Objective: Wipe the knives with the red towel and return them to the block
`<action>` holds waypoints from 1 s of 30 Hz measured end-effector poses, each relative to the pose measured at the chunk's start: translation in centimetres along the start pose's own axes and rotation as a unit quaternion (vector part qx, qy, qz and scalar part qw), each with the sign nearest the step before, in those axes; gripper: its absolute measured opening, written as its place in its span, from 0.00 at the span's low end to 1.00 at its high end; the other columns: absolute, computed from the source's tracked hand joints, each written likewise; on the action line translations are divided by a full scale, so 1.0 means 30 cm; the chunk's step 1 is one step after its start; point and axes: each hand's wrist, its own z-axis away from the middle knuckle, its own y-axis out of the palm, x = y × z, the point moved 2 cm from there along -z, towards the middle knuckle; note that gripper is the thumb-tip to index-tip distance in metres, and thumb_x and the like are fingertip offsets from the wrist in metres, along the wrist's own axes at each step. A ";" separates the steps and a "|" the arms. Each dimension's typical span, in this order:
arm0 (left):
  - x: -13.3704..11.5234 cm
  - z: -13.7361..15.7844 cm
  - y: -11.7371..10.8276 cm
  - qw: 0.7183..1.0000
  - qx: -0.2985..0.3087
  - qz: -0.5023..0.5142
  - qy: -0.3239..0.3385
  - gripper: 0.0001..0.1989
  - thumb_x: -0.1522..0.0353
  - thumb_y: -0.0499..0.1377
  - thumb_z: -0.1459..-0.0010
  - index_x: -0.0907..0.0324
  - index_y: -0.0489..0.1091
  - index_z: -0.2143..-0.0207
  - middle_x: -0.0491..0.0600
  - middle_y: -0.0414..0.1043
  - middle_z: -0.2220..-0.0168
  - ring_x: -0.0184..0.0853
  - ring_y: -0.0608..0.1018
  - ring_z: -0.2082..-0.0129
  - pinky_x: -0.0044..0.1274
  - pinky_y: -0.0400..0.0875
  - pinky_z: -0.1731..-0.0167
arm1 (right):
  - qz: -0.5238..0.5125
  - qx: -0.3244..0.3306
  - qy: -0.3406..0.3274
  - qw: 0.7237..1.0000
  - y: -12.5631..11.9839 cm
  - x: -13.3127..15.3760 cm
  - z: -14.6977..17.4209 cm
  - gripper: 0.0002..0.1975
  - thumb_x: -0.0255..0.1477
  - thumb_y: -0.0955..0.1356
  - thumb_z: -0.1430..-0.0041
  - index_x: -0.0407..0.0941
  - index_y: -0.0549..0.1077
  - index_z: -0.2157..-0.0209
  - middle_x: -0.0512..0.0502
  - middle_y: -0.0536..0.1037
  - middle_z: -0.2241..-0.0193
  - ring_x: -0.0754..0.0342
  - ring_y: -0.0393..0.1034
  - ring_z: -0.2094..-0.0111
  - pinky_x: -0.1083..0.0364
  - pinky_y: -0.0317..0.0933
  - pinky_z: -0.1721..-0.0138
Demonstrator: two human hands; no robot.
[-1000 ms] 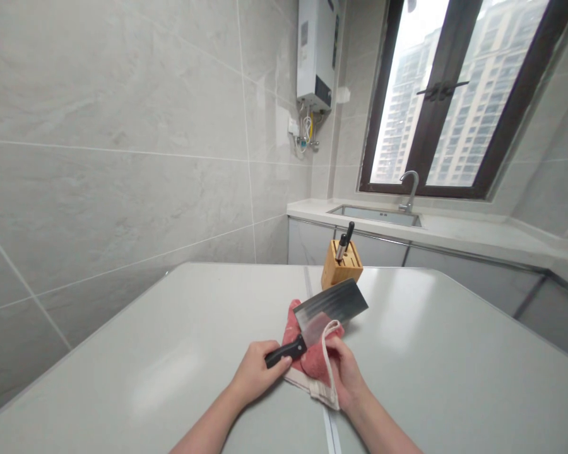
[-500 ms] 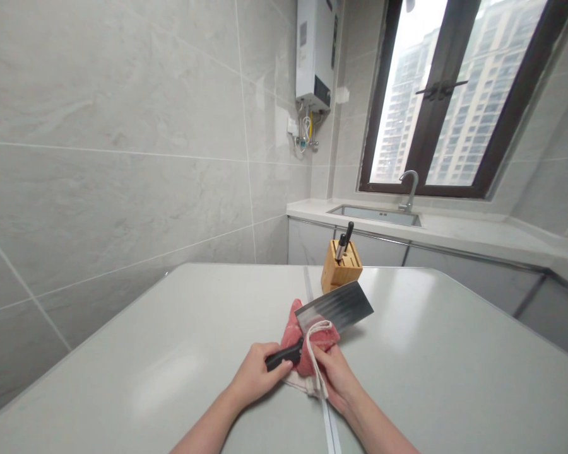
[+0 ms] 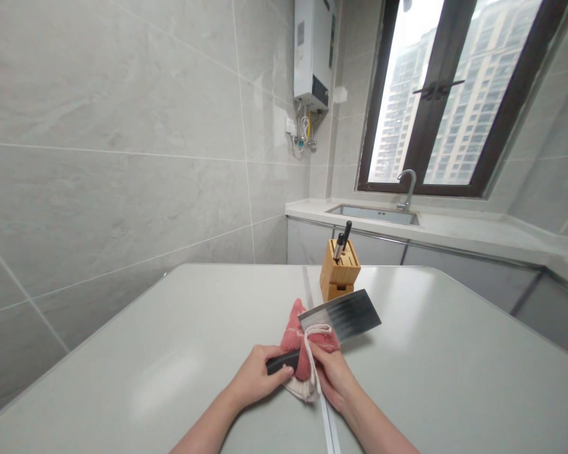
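A cleaver (image 3: pixel 348 315) with a broad grey blade and a black handle is held above the table, its blade pointing to the far right. My left hand (image 3: pixel 258 375) is closed around the black handle. A pink and white towel (image 3: pixel 296 337) is folded around the blade's near end and part of the handle. My right hand (image 3: pixel 334 375) pinches this towel against the cleaver; some of its fingers are hidden under the cloth. Just beyond the blade, a wooden knife block (image 3: pixel 339 271) stands on the table with black-handled tools in its slots.
The pale table (image 3: pixel 170 353) has a seam strip (image 3: pixel 330 429) down its middle. A tiled wall (image 3: pixel 123 202) runs along the left. Behind the table is a counter (image 3: pixel 464 227) with a sink (image 3: pixel 373 214) and a faucet (image 3: pixel 409 189). A water heater (image 3: pixel 311 57) hangs in the corner.
The cleaver's blade has shifted slightly right and nearer to me. The towel now covers more of the joint between handle and blade. Both hands keep their grip.
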 end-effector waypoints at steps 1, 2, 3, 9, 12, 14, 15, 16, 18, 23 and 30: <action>0.001 0.000 0.000 1.000 -0.002 0.000 -0.002 0.17 0.59 0.54 0.46 0.65 0.71 0.75 0.44 0.63 0.80 0.28 0.62 0.79 0.19 0.53 0.78 | 0.000 -0.003 -0.002 1.000 0.000 -0.001 -0.001 0.10 0.26 0.74 0.58 0.41 0.75 0.70 0.48 0.79 0.74 0.54 0.73 0.71 0.53 0.64 0.60; 0.002 0.000 0.000 1.000 -0.006 0.000 -0.004 0.18 0.59 0.54 0.46 0.65 0.71 0.75 0.44 0.62 0.80 0.28 0.62 0.79 0.19 0.53 0.78 | -0.001 -0.005 -0.002 1.000 0.001 -0.001 -0.001 0.10 0.26 0.74 0.58 0.41 0.75 0.69 0.49 0.79 0.74 0.54 0.73 0.71 0.53 0.64 0.60; 0.003 0.000 0.000 1.000 -0.009 0.000 -0.007 0.17 0.59 0.54 0.46 0.65 0.71 0.75 0.43 0.62 0.81 0.28 0.62 0.79 0.19 0.52 0.78 | -0.003 -0.005 -0.003 1.000 0.002 0.000 0.000 0.10 0.26 0.73 0.58 0.42 0.75 0.69 0.49 0.79 0.74 0.54 0.73 0.71 0.53 0.64 0.60; 0.006 -0.003 -0.003 0.999 -0.031 0.007 -0.020 0.19 0.58 0.54 0.46 0.65 0.69 0.77 0.43 0.61 0.81 0.28 0.61 0.79 0.19 0.51 0.79 | -0.011 0.008 -0.010 1.000 0.010 0.010 0.002 0.10 0.25 0.73 0.56 0.42 0.74 0.67 0.48 0.79 0.70 0.54 0.73 0.67 0.53 0.63 0.56; 0.007 -0.005 -0.005 0.999 -0.041 0.011 -0.020 0.19 0.57 0.55 0.47 0.64 0.69 0.77 0.43 0.61 0.81 0.28 0.62 0.79 0.19 0.52 0.78 | -0.013 0.008 -0.006 1.000 0.010 0.014 0.000 0.11 0.26 0.73 0.56 0.42 0.74 0.67 0.47 0.79 0.69 0.52 0.73 0.65 0.52 0.63 0.55; 0.010 -0.005 -0.006 0.999 -0.049 0.008 -0.020 0.19 0.57 0.55 0.47 0.64 0.69 0.77 0.43 0.61 0.81 0.28 0.62 0.78 0.19 0.52 0.78 | -0.015 0.005 -0.005 1.000 0.009 0.016 -0.002 0.12 0.26 0.73 0.57 0.42 0.74 0.66 0.47 0.79 0.69 0.52 0.73 0.64 0.52 0.63 0.54; 0.012 -0.004 -0.006 0.998 -0.053 0.005 -0.020 0.18 0.57 0.55 0.47 0.64 0.69 0.77 0.43 0.61 0.81 0.28 0.62 0.79 0.19 0.53 0.78 | -0.016 0.004 -0.005 1.000 0.008 0.017 -0.002 0.12 0.26 0.73 0.56 0.42 0.74 0.66 0.47 0.79 0.68 0.52 0.73 0.63 0.52 0.62 0.54; 0.014 -0.004 -0.007 0.998 -0.057 0.003 -0.021 0.18 0.57 0.55 0.47 0.64 0.69 0.77 0.43 0.61 0.81 0.28 0.62 0.79 0.19 0.53 0.78 | -0.017 0.006 -0.004 1.000 0.008 0.017 -0.002 0.12 0.26 0.73 0.56 0.42 0.74 0.66 0.47 0.79 0.68 0.52 0.73 0.63 0.52 0.62 0.53; 0.019 -0.002 -0.007 0.998 -0.062 0.001 -0.025 0.18 0.57 0.55 0.47 0.64 0.70 0.76 0.43 0.61 0.80 0.28 0.62 0.79 0.19 0.53 0.78 | -0.022 0.012 0.000 1.000 0.008 0.019 -0.001 0.13 0.26 0.72 0.55 0.43 0.74 0.64 0.46 0.79 0.66 0.52 0.73 0.62 0.52 0.62 0.52; 0.022 -0.002 -0.014 0.996 -0.078 0.015 -0.035 0.19 0.56 0.54 0.47 0.64 0.70 0.77 0.44 0.61 0.81 0.28 0.61 0.79 0.19 0.52 0.78 | -0.036 0.004 -0.005 0.999 0.016 0.026 0.005 0.17 0.25 0.73 0.57 0.44 0.73 0.61 0.46 0.79 0.63 0.50 0.73 0.59 0.52 0.63 0.53; 0.028 -0.010 -0.018 0.997 -0.058 0.033 -0.035 0.20 0.57 0.54 0.47 0.65 0.70 0.78 0.43 0.59 0.82 0.28 0.60 0.79 0.19 0.51 0.79 | -0.034 0.004 0.001 0.999 0.021 0.031 0.007 0.15 0.27 0.73 0.57 0.42 0.74 0.63 0.44 0.80 0.64 0.49 0.74 0.61 0.51 0.64 0.55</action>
